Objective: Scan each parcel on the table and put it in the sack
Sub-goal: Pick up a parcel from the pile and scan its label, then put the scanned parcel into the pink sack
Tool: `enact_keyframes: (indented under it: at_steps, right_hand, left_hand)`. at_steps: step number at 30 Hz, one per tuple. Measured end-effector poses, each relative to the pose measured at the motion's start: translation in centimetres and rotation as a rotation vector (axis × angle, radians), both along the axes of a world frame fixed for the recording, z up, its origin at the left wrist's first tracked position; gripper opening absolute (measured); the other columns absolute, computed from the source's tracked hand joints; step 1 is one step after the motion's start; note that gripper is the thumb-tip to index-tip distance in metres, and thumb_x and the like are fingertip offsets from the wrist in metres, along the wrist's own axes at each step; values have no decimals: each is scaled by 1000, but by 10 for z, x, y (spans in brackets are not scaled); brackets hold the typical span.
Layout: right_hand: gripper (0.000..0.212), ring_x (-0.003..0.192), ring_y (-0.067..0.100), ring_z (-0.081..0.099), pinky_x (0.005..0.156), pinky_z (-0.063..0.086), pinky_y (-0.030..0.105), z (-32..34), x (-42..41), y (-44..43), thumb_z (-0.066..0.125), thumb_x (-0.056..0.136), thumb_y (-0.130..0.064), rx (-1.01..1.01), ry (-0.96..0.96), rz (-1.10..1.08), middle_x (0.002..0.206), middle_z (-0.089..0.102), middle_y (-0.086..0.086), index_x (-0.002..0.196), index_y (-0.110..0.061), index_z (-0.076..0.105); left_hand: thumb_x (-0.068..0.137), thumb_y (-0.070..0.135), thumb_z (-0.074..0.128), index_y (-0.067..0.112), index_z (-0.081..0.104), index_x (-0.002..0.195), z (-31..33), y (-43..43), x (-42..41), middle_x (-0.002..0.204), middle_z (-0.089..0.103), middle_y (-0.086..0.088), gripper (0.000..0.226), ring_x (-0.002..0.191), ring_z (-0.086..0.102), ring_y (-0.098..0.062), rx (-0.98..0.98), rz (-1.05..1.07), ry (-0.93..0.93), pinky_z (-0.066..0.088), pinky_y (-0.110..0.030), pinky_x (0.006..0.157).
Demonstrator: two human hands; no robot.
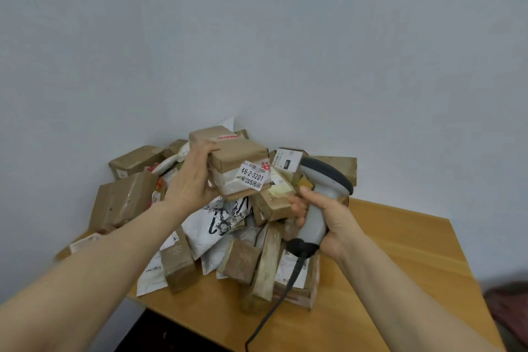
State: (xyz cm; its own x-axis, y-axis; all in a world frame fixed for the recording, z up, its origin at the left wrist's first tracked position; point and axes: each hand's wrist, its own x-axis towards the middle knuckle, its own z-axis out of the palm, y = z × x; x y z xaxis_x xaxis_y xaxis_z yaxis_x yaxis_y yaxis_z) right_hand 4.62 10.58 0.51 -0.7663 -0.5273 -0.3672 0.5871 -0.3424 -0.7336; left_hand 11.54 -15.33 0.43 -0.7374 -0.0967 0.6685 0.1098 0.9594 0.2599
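A: What could go wrong?
B: The left hand grips the box by one end, mid-frame above the pile, so it might tip and fall. The right hand is wrapped round the scanner.
A: And the box?
B: Brown taped cardboard with a white label on its near face.

A single head-worn wide-angle camera looks forward and down from close range at the surface in the lower frame, a wall filling the upper half.
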Motion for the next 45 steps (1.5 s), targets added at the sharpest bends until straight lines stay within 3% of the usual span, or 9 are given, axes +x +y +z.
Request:
enact_keyframes:
  at_steps: [5,9,12,18,22,25,32,39,45]
  right_hand:
    - [57,90,35,70,72,60,41,-17,-11,41,83,57,-26,52,-15,-69,103,71,25,106,-1,67]
    - [58,72,30,72,65,61,44,-23,-6,77,81,57,-38,96,-49,-223,83,74,17,102,-5,66]
    - [68,80,32,72,70,60,45,-25,2,106,82,55,-47,117,-85,-352,92,74,17,108,-7,64]
    - [35,65,24,68,53,58,32,-35,17,180,80,77,-30,216,-140,-645,78,71,10,100,-9,64]
    - [36,67,22,64,49,56,29,-49,28,239,81,75,-23,279,-125,-865,83,68,9,103,-7,63]
    - [34,69,22,60,49,57,30,-57,33,282,81,76,-19,257,-120,-939,87,63,12,102,-6,63]
    - [42,89,30,70,69,60,43,-85,32,413,83,71,-24,192,-134,-988,99,72,15,107,-9,65]
    - [30,50,16,65,43,50,24,-120,58,594,78,80,-20,241,-280,-1105,77,69,12,102,-4,67]
    - [7,45,13,61,40,47,22,-144,48,696,69,86,-13,163,-374,-1149,64,66,8,86,-7,65]
  left_hand:
    - [57,6,83,15,36,126,-19,57,-40,137,34,-8,84,128,39,-28,-135,-246,-33,45,-41,98]
    - [57,12,84,11,38,125,-25,102,-78,134,35,-11,83,126,40,-32,-225,-440,-28,41,-41,104]
    - [54,8,86,13,35,126,-30,138,-101,137,31,-10,88,126,43,-37,-258,-537,-85,53,-47,87]
    - [70,-7,66,24,21,139,-54,228,-127,151,11,-4,88,119,48,-38,-241,-576,-213,56,-40,64]
    - [89,17,58,17,31,145,-53,295,-150,149,31,-10,62,126,45,-28,447,-405,-687,48,-41,95]
    - [80,63,59,7,33,143,-41,353,-151,127,53,-19,88,110,58,-30,1128,-451,-1314,52,-43,83]
    - [77,38,72,4,46,130,-62,508,-158,114,61,-18,68,100,63,-28,1117,-559,-1505,54,-41,84]
    - [59,54,71,7,49,135,-94,688,-164,130,55,-18,91,109,60,-29,1105,-511,-1638,55,-38,79]
    - [78,55,65,11,47,137,-112,804,-185,132,52,-15,77,115,56,-31,1114,-479,-1675,53,-37,74]
